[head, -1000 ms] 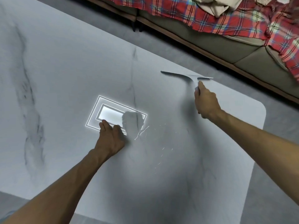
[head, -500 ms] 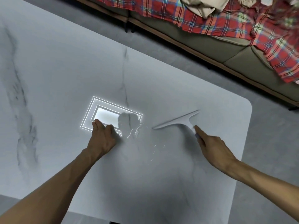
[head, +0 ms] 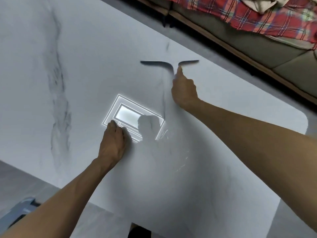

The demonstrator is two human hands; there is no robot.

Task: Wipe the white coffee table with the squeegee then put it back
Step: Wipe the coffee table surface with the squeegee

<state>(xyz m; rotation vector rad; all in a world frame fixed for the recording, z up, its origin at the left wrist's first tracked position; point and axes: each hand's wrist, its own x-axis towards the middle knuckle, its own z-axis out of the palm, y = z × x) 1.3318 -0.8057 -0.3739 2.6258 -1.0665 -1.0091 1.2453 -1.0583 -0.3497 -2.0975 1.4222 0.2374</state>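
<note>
Squeegee (head: 169,63) sits at twelve o'clock from your right hand (head: 184,90), blade flat on the table (head: 85,66) near its far edge. Your right hand is closed around the handle, forefinger laid along it. Your left hand (head: 114,143) holds nothing; it rests loosely curled on the table at seven o'clock from the squeegee (partly over a bright reflection (head: 127,115)). If you tilt the blade as you pull, it will likely skip and leave streaks; your braced left hand also lies close to a pull straight back.
</note>
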